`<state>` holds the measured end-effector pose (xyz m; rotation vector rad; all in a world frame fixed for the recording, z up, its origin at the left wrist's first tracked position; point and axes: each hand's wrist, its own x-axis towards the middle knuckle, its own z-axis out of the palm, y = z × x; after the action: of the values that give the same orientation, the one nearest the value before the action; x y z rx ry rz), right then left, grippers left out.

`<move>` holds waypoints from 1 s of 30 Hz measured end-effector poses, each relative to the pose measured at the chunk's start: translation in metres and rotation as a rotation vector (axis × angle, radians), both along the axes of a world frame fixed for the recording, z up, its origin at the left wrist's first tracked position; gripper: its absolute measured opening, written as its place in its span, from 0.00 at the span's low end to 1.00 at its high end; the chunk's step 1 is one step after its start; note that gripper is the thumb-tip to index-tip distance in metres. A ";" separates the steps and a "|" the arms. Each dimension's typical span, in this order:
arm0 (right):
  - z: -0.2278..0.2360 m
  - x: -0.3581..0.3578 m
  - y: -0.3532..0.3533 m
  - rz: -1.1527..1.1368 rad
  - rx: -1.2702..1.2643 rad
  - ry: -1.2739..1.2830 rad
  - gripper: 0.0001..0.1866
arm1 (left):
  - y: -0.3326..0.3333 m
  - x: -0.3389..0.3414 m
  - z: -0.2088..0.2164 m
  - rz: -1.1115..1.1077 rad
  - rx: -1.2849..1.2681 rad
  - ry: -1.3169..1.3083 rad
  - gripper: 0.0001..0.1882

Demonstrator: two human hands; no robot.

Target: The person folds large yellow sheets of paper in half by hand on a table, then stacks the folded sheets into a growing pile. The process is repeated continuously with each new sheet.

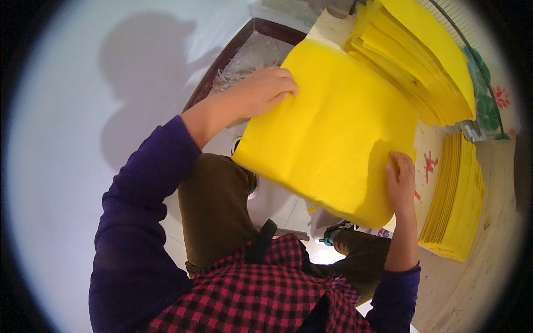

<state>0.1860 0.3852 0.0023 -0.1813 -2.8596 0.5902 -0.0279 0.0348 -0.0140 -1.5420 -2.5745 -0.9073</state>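
Observation:
A broad yellow sheet (333, 125), paper or thin cloth, is spread in front of me, with a faint crease down it and its near edge hanging past the table. Whether it is one layer or several I cannot tell. At its upper left edge, my left hand (266, 91) has its fingers curled over and gripping the rim. My right hand (401, 180) holds the lower right edge, its fingers bent around the side and the thumb partly hidden.
Beyond the sheet stands a tall fanned stack of yellow sheets (416, 61). Another yellow stack (455, 200) lies to the right on the wooden table (438, 283). Small red strips (430, 165) lie between. Clear plastic wrap (244, 61) is at the far left, by a white wall (66, 166).

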 end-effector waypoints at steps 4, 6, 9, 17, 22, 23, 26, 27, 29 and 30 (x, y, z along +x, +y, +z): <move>0.001 -0.023 0.002 -0.037 0.077 0.003 0.15 | 0.005 -0.005 0.005 0.032 0.058 0.053 0.09; 0.005 -0.017 -0.001 -0.007 0.060 0.028 0.15 | 0.000 -0.004 0.010 0.015 0.045 0.008 0.10; 0.016 0.009 -0.010 0.003 0.011 0.038 0.16 | -0.021 0.011 0.012 -0.045 0.044 -0.009 0.13; 0.035 0.071 -0.035 -0.072 -0.103 0.014 0.15 | -0.065 0.047 0.009 -0.015 0.054 -0.179 0.18; 0.030 0.091 -0.043 -0.134 -0.179 0.033 0.14 | -0.067 0.054 0.004 -0.002 0.046 -0.188 0.16; 0.029 0.093 -0.043 -0.129 -0.188 0.047 0.13 | -0.067 0.054 0.003 -0.014 0.059 -0.179 0.15; 0.029 0.099 -0.044 -0.133 -0.210 0.067 0.12 | -0.065 0.051 0.002 -0.072 0.081 -0.093 0.12; 0.029 0.100 -0.044 -0.134 -0.217 0.071 0.12 | -0.064 0.050 0.001 -0.095 0.089 -0.058 0.10; 0.030 0.104 -0.044 -0.143 -0.230 0.071 0.12 | -0.063 0.051 0.001 -0.106 0.087 0.000 0.08; 0.029 0.105 -0.044 -0.153 -0.234 0.068 0.13 | -0.063 0.052 0.001 -0.114 0.095 0.024 0.07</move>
<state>0.2910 0.3414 0.0315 -0.4047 -2.6752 0.8799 0.0236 -0.0277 -0.0126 -1.6763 -2.4109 -0.9979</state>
